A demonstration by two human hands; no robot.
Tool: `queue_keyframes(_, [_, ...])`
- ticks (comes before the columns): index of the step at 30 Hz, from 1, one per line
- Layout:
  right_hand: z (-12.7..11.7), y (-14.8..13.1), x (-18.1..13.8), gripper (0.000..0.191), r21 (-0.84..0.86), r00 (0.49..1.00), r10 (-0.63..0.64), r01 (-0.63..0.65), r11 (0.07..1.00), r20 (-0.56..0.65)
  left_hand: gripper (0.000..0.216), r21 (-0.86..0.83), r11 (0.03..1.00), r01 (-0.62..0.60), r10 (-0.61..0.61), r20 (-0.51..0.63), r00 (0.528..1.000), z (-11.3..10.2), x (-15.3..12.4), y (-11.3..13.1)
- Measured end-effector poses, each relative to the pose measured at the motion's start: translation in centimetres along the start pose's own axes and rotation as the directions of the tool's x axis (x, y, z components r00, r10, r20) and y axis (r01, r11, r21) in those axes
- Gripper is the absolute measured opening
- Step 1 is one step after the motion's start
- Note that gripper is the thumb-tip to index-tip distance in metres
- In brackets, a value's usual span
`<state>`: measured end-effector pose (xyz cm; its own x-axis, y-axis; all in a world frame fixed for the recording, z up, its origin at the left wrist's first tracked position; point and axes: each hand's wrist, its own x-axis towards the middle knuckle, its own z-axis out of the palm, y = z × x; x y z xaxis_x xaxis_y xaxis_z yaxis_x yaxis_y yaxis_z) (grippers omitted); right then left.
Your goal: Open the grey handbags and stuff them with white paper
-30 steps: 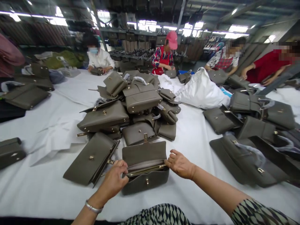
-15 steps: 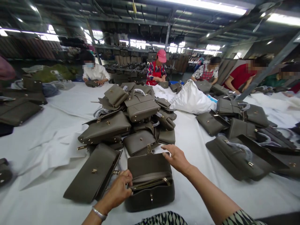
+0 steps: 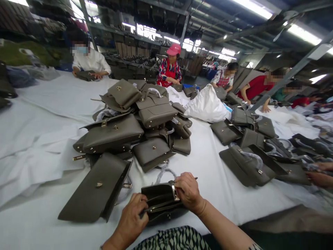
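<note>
Close to my body, an olive-green handbag [image 3: 157, 192] stands open on the white-covered table, its gold zipper [image 3: 157, 208] showing inside. My left hand [image 3: 134, 212] is closed on the bag's left edge, fingertips curled over the rim. On the other side, my right hand [image 3: 189, 191] pinches the flap beside a gold clasp plate [image 3: 175, 193]. The plastic-wrapped handle [image 3: 166, 172] lies behind the bag. Left of my hands rests another olive handbag [image 3: 90, 189], flap side toward me. The right side of the open bag is partly hidden by my right hand.
A heap of olive handbags [image 3: 113, 133] fills the table's middle, with more handbags [image 3: 247, 165] on the right. A white sack [image 3: 204, 106] sits behind. Several co-workers work around the table, including a person in a pink cap [image 3: 173, 64]. Another person's hands [image 3: 321, 175] reach in at right.
My right hand has moved from the raised flap's upper right corner to grip the flap by its clasp, and the flap has folded inward. My left hand stays at the bag's left edge.
</note>
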<state>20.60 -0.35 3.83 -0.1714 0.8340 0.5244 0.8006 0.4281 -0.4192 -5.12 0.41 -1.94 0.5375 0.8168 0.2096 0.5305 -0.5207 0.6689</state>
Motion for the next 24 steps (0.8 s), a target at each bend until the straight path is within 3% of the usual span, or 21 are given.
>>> queue_keyframes(3, [-0.1,-1.0,-0.5,0.017,0.010,0.984,-0.104,0.106,0.994,-0.144,0.017,0.030,1.000,-0.010,0.009,0.035,0.999,0.0,0.1,-0.4])
queue_keyframes(9, [-0.6,-2.7,-1.1,0.018,0.038,0.978,-0.100,0.108,0.993,-0.183,0.013,0.107,0.990,-0.094,0.091,0.033,0.995,-1.3,0.0,-1.3])
queue_keyframes(11, [-0.9,-3.1,-1.0,0.015,0.065,0.989,-0.035,0.045,0.997,-0.144,0.015,0.129,0.984,-0.120,0.118,0.027,0.993,-2.1,0.2,-1.6])
queue_keyframes(13, [-0.9,-3.3,-0.2,0.008,0.077,0.994,0.103,-0.099,0.992,-0.044,0.015,0.147,0.984,-0.106,0.095,0.079,0.992,-2.9,0.4,-1.7])
queue_keyframes(16, [0.0,-2.5,2.2,0.019,-0.028,0.931,0.339,-0.338,0.941,0.134,0.020,0.136,0.990,-0.028,0.002,0.192,0.981,-3.6,0.5,-1.6])
queue_keyframes(18, [1.2,-1.4,4.0,0.017,-0.123,0.894,0.420,-0.405,0.906,0.154,0.030,0.102,0.995,0.002,-0.024,0.210,0.977,-3.6,0.3,-1.5])
queue_keyframes(22, [3.6,0.1,5.3,0.038,-0.196,0.924,0.373,-0.353,0.915,0.077,0.045,0.100,0.995,0.000,-0.008,0.082,0.997,-3.0,-0.5,-1.7])
queue_keyframes(24, [4.1,-0.2,4.0,0.026,-0.172,0.959,0.261,-0.241,0.955,0.107,0.037,0.092,0.996,0.006,-0.009,0.040,0.999,-2.7,-0.8,-1.9])
